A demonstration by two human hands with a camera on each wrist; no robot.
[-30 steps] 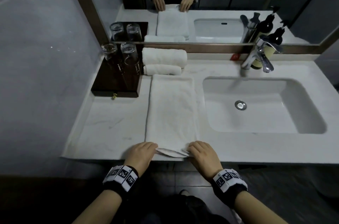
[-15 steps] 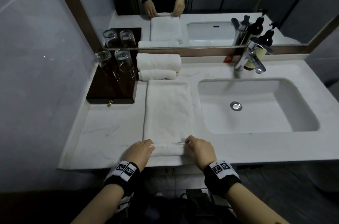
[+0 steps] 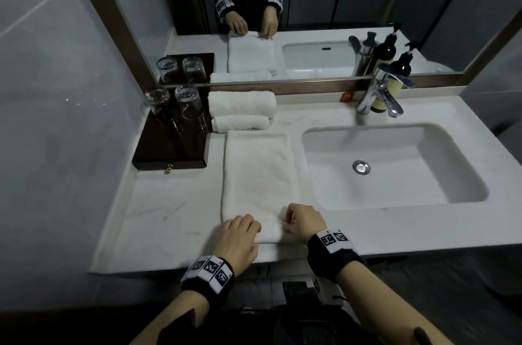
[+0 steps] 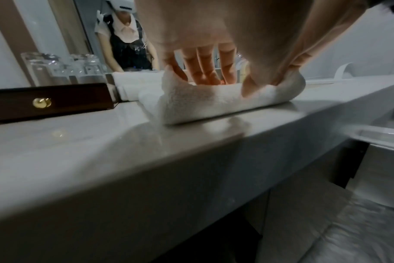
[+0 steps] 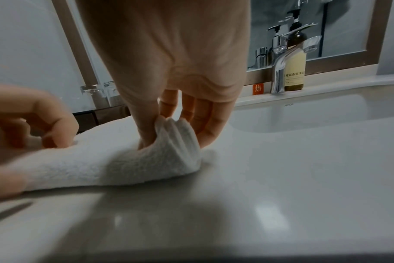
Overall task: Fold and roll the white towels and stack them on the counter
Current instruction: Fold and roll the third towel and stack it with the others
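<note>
A long folded white towel (image 3: pixel 258 175) lies lengthwise on the counter (image 3: pixel 158 220), its near end turned over into a short roll (image 4: pixel 214 103) (image 5: pixel 124 165). My left hand (image 3: pixel 240 234) (image 4: pixel 214 78) grips the roll's left part, thumb in front and fingers behind. My right hand (image 3: pixel 300 222) (image 5: pixel 175 131) pinches the roll's right end, where the layers bunch up. Two rolled white towels (image 3: pixel 241 103), the smaller one (image 3: pixel 240 122) in front, lie at the back against the mirror ledge.
A dark wooden tray (image 3: pixel 172 147) with two upturned glasses (image 3: pixel 172 100) stands at the back left. The sink basin (image 3: pixel 392 164) with its tap (image 3: pixel 380 93) and a soap bottle (image 5: pixel 295 71) is right of the towel. The counter's front edge runs just under my wrists.
Both hands have turned the towel's near end over and moved it away from the counter edge, so the loose flap is now a short roll.
</note>
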